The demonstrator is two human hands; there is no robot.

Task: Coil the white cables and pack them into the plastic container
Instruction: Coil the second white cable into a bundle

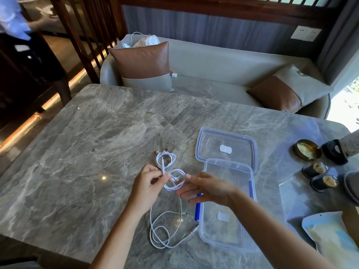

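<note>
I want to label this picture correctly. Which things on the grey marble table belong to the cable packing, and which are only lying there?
For the job: thin white cable, pinched by the left hand and touched by the right hand; second white cable, coiled; clear plastic container; clear blue-edged lid.
Lying about: round brass dish; two small dark jars; pale flat pouch.

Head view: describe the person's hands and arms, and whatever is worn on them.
The left hand and right hand are bare: no gloves, and no rings show on the fingers. The left forearm and right forearm are uncovered down to the frame's lower edge, with no sleeves, watch or bracelet in sight.
</note>
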